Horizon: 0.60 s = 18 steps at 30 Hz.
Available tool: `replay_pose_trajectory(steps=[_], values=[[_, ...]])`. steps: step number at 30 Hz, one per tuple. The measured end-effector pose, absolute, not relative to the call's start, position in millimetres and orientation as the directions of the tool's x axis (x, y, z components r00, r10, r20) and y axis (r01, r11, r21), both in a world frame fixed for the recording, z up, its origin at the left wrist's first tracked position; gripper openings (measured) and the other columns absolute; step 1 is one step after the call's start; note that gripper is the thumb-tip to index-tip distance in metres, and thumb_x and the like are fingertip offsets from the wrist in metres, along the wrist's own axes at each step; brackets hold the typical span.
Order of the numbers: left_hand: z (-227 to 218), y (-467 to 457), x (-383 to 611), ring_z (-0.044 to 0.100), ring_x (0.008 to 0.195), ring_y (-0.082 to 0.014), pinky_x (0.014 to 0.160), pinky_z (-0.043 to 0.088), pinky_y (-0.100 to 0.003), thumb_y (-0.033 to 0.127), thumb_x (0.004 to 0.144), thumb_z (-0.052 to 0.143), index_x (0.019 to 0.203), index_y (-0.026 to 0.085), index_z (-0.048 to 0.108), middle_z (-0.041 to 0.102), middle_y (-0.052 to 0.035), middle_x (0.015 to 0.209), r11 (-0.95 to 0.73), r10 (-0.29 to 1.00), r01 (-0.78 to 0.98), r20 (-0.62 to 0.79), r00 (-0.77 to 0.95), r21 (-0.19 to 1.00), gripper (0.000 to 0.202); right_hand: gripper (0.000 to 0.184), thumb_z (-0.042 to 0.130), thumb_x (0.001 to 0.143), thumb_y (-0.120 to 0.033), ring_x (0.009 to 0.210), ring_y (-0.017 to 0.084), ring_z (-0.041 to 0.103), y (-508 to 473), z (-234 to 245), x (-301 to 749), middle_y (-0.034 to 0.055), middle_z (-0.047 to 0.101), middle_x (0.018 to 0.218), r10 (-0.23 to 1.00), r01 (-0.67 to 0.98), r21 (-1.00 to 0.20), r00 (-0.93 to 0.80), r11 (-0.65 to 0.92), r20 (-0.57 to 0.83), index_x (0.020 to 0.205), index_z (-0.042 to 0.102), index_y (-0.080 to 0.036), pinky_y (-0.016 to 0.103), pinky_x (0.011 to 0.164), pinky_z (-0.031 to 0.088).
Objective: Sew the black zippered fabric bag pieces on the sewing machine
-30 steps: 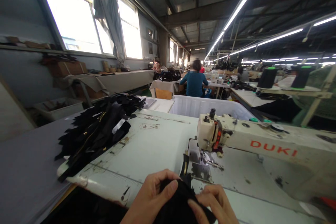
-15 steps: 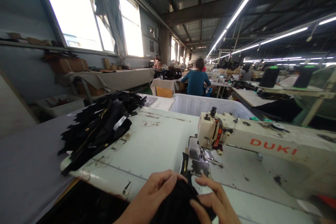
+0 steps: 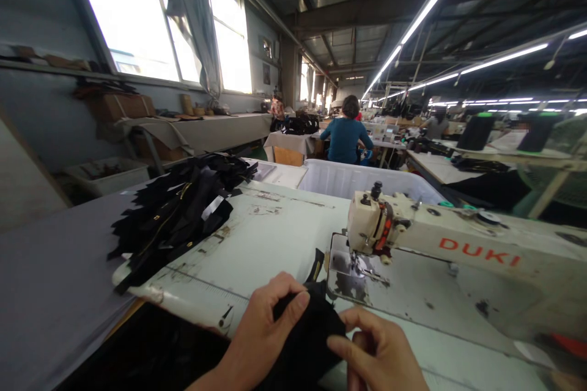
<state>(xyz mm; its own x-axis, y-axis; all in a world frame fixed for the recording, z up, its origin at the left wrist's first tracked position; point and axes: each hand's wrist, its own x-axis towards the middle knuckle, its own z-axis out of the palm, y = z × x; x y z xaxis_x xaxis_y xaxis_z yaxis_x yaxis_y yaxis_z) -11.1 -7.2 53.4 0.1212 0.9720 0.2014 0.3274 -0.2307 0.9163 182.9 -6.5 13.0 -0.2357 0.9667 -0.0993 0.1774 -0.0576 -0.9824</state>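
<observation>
My left hand [image 3: 263, 336] pinches the upper edge of a black fabric piece [image 3: 305, 342] at the near edge of the sewing table [image 3: 238, 238]. My right hand [image 3: 376, 351] holds the same piece from the other side, its fingertips on the fabric's right edge. A dark zipper tape with a gold-coloured strip [image 3: 316, 266] rises from the fabric towards the presser foot [image 3: 360, 269] of the cream DUKI sewing machine [image 3: 380, 226]. The needle area stands just beyond my hands, and the lower part of the fabric is hidden below the frame.
A heap of black pieces with gold zippers [image 3: 172, 214] lies on the table's left side. Behind the machine stands a white plastic bin [image 3: 348, 180]. Beyond it sits a co-worker in a teal top [image 3: 346, 140], among further tables and machines.
Both hands have risen slightly in view, carrying the black fabric with them. The zipper tape now stands closer to the presser foot, and the whole view has tilted a little.
</observation>
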Motion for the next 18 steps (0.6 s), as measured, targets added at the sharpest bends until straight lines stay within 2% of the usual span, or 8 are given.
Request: replay_pose_trajectory(steps=[2,4,6,7,9,11,14,18], values=[[58.3,0.7,-14.3,0.055,0.075,-0.0184,0.074,0.042,-0.029,0.037,0.096,0.047,0.076,0.017,0.062,0.06,-0.0031,0.073,-0.363,0.93,0.439,0.345,0.125,0.822,0.032,0.032,0.069,0.076,-0.05,0.029,0.011,0.049,3.9,19.7,182.3,-0.0022,0.058,0.039,0.917,0.113,-0.984,-0.363,-0.135,-0.167,0.079,0.061,-0.019,0.017,0.035,0.033],[67.4,13.8,-21.7,0.056,0.073,-0.0179,0.079,0.041,-0.032,0.028,0.096,0.048,0.077,0.017,0.063,0.062,-0.0027,0.071,-0.529,0.835,0.524,0.519,0.182,0.668,0.027,0.027,0.066,0.08,-0.044,0.035,0.013,0.057,20.6,32.6,179.5,0.0001,0.064,0.047,0.884,0.071,-0.991,-0.448,-0.111,-0.131,0.082,0.057,-0.019,0.019,0.039,0.041],[79.6,28.7,-31.9,0.057,0.075,-0.0177,0.082,0.04,-0.034,0.02,0.095,0.05,0.082,0.017,0.064,0.066,-0.003,0.074,-0.698,0.669,0.574,0.676,0.309,0.428,0.02,0.014,0.061,0.084,-0.031,0.053,0.016,0.067,42.7,50.2,176.4,0.0021,0.07,0.063,0.887,0.089,-0.992,-0.459,0.094,0.043,0.082,0.052,-0.02,0.023,0.053,0.05],[84.8,35.6,-36.8,0.059,0.077,-0.0182,0.083,0.04,-0.034,0.017,0.095,0.051,0.089,0.017,0.066,0.068,-0.0037,0.079,-0.767,0.561,0.581,0.724,0.402,0.271,0.016,0.008,0.058,0.085,-0.022,0.064,0.016,0.069,54.6,58.7,175.7,0.0023,0.07,0.071,0.877,0.132,-0.949,-0.435,0.287,0.204,0.081,0.051,-0.02,0.025,0.061,0.052],[87.6,47.0,-43.7,0.061,0.085,-0.0203,0.084,0.041,-0.034,0.013,0.094,0.052,0.107,0.018,0.065,0.072,-0.006,0.09,-0.836,0.362,0.546,0.69,0.627,-0.057,0.019,0.018,0.041,0.086,-0.006,0.088,0.014,0.067,77.4,69.7,178.0,0.0041,0.068,0.094,0.69,0.38,-0.583,-0.496,0.718,0.527,0.086,0.052,-0.02,0.025,0.077,0.05],[74.5,56.5,-43.3,0.064,0.089,-0.0208,0.083,0.043,-0.033,0.008,0.094,0.049,0.121,0.015,0.06,0.073,-0.0087,0.095,-0.861,0.224,0.434,0.569,0.792,-0.265,0.03,0.026,0.038,0.085,0.0,0.084,0.012,0.064,96.0,65.5,186.0,0.0021,0.065,0.092,0.593,0.425,-0.413,-0.582,0.806,0.557,0.085,0.054,-0.02,0.023,0.076,0.049],[28.6,71.6,-26.8,0.066,0.084,-0.0203,0.077,0.046,-0.031,0.004,0.095,0.044,0.112,0.007,0.062,0.073,-0.0108,0.09,-0.885,0.185,0.356,0.476,0.86,-0.299,0.025,0.018,0.053,0.086,-0.004,0.077,0.015,0.062,115.6,29.6,204.5,0.0009,0.064,0.082,0.503,0.444,-0.242,-0.71,0.863,0.493,0.078,0.057,-0.02,0.024,0.071,0.049],[-28.9,90.5,11.1,0.063,0.074,-0.0193,0.07,0.048,-0.032,0.005,0.095,0.044,0.098,0.009,0.063,0.068,-0.007,0.08,-0.883,0.269,0.404,0.45,0.852,-0.238,0.02,0.018,0.056,0.085,-0.004,0.08,0.016,0.063,130.6,-27.4,230.3,0.0017,0.065,0.079,0.494,0.486,-0.132,-0.768,0.864,0.408,0.079,0.059,-0.02,0.025,0.075,0.051]])
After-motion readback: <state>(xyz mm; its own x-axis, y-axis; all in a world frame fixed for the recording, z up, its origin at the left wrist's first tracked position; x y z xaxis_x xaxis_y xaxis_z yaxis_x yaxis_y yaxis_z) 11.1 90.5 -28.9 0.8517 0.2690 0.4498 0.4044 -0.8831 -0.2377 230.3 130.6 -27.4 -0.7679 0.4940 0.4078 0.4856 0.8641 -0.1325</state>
